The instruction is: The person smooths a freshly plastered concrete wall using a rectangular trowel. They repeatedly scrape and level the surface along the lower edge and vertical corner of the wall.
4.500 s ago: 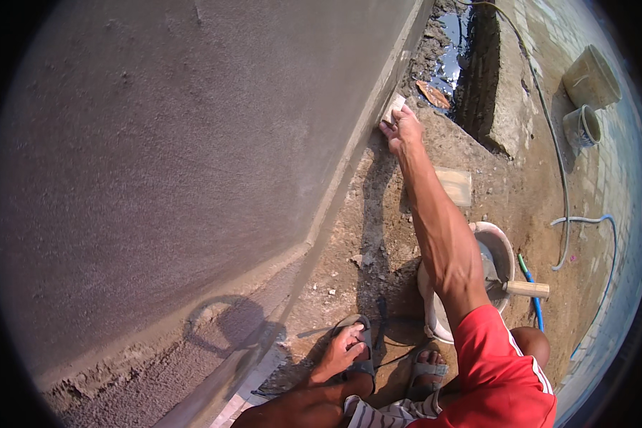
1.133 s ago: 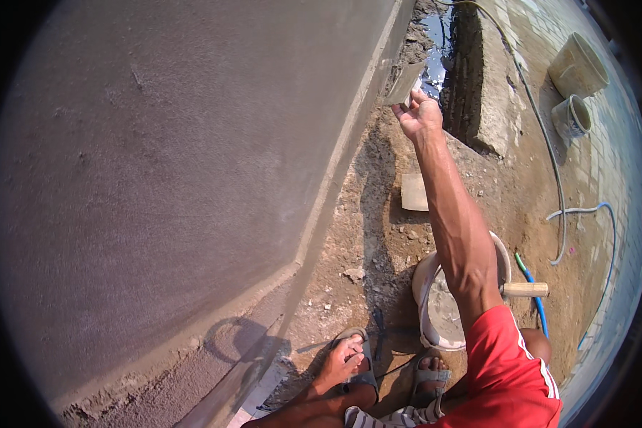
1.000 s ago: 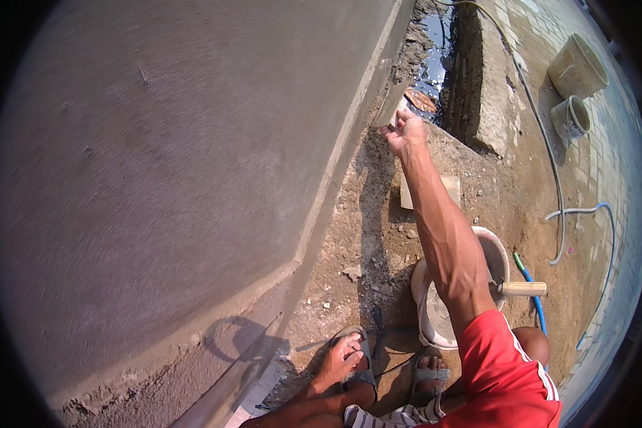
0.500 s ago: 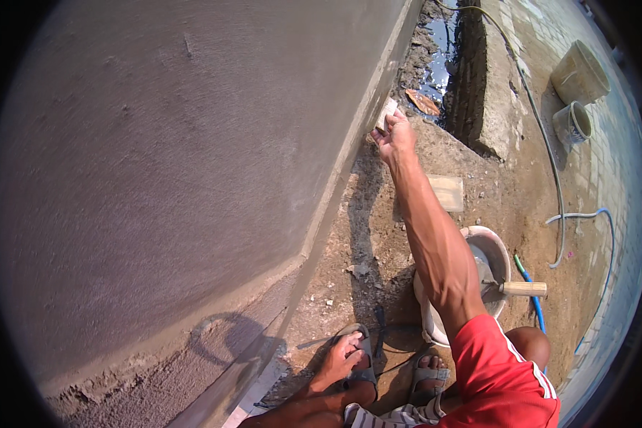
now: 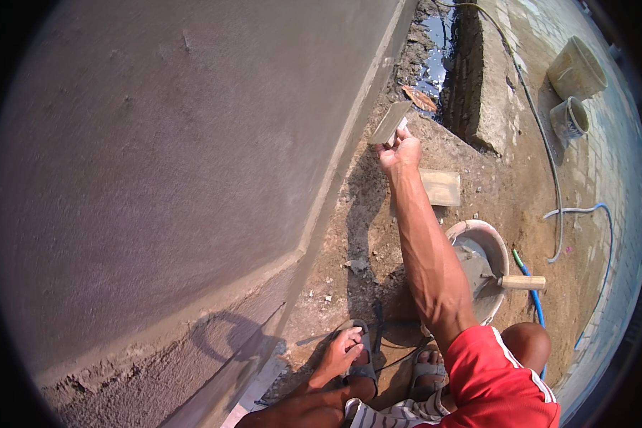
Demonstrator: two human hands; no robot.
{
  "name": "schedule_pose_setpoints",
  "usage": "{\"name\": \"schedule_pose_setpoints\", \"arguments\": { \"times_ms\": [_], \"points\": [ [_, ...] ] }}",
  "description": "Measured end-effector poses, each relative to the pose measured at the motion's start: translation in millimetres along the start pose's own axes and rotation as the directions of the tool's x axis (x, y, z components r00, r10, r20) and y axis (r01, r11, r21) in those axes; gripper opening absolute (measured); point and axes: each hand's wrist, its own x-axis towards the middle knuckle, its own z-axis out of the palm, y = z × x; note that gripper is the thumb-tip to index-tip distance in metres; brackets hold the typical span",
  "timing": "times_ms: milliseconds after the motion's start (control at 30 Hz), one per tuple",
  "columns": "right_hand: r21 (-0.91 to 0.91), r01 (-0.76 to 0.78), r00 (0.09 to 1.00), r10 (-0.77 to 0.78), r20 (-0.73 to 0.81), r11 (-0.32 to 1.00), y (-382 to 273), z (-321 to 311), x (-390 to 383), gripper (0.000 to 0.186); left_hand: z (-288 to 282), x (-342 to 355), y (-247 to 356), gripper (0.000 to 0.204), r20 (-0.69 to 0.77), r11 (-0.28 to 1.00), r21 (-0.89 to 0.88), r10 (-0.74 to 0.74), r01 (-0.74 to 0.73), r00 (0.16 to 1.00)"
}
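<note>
In my outstretched right hand (image 5: 401,152) is a flat rectangular plastering trowel (image 5: 389,124), my fingers closed round its pale grip. Its grey blade is tilted up, just off the lower edge of the grey plastered wall (image 5: 192,143). My left hand (image 5: 341,351) rests low by my sandalled foot, fingers loosely bent and apart, with nothing seen in them. Below my right forearm stands a bucket (image 5: 505,257) of grey mortar, partly hidden by the arm. A pointing trowel with a wooden handle (image 5: 522,282) lies across its rim.
A flat wooden board (image 5: 441,187) lies on the ground beyond the bucket. Farther off are a water-filled trench (image 5: 435,60), a brown leaf (image 5: 419,98) and a concrete block edge (image 5: 493,93). Two buckets (image 5: 576,68) stand at right, near a hose (image 5: 542,128) and a blue pipe (image 5: 536,305).
My right hand has turned the trowel so its blade now faces up, away from the wall's edge. The left hand has shifted slightly, its fingers more bent.
</note>
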Motion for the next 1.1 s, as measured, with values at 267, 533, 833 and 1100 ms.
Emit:
{"name": "schedule_pose_setpoints", "arguments": {
  "times_ms": [267, 533, 833, 1100],
  "points": [
    [-0.075, -0.077, 0.99, 0.067, -0.128, 0.994, 71.3, -39.8, -21.5, 0.039, -2.5, -2.8, -8.6, 0.036, -0.027, 0.997, 0.063, -0.036, 0.038, 0.999],
    [-0.099, -0.034, 0.999, 0.03, -0.041, 0.995, 68.9, -25.0, -51.9, 0.043, -3.8, 0.3, -16.7, 0.037, -0.018, 0.998, 0.068, -0.008, 0.009, 1.0],
    [0.058, 0.149, 0.933, -0.16, 0.322, 0.987, 20.8, 31.2, -125.8, 0.042, 0.3, 0.6, 0.2, 0.037, -0.042, 0.99, -0.035, -0.137, 0.135, 0.99],
    [0.039, 0.154, 0.987, -0.152, -0.042, 0.987, 52.5, -60.8, -95.6, 0.041, 1.9, 0.9, -1.5, 0.037, -0.012, 0.995, -0.057, -0.083, 0.083, 0.996]
  ]
}}
